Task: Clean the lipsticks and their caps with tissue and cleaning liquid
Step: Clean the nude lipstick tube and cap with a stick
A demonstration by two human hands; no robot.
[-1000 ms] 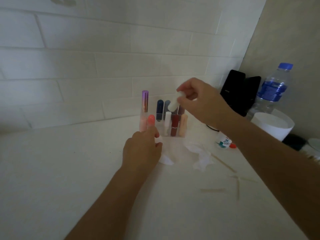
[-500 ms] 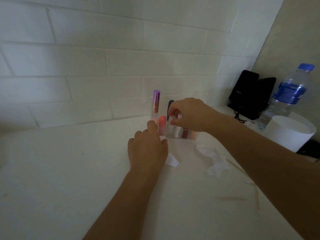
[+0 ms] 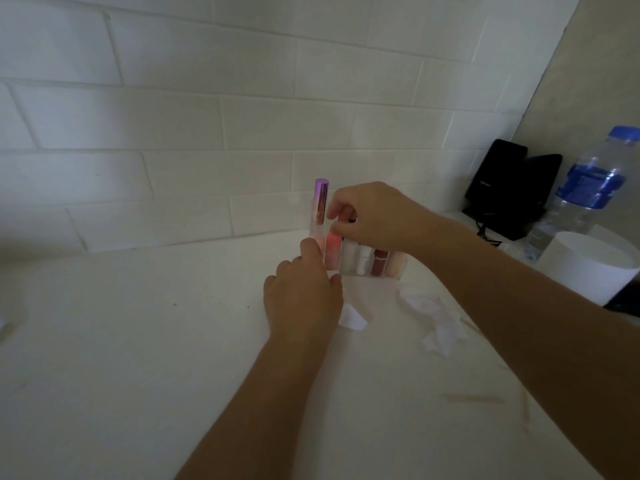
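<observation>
The right hand (image 3: 374, 220) pinches a largely hidden lipstick (image 3: 347, 220) in the clear holder (image 3: 367, 273), probably seating or drawing it. Below-left of that grip, the left hand (image 3: 301, 299) braces the holder with 1 straight finger. Wiping next needs the tissue (image 3: 440, 327) below-right.

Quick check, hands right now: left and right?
Left hand: open, forefinger against the clear lipstick holder.
Right hand: fingers curled over the lipsticks; grip cannot be told.

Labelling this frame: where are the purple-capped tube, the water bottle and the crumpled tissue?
purple-capped tube (image 3: 321, 202), head view, on its cap.
water bottle (image 3: 588, 188), head view, on its blue label.
crumpled tissue (image 3: 443, 332), head view, its middle.
</observation>
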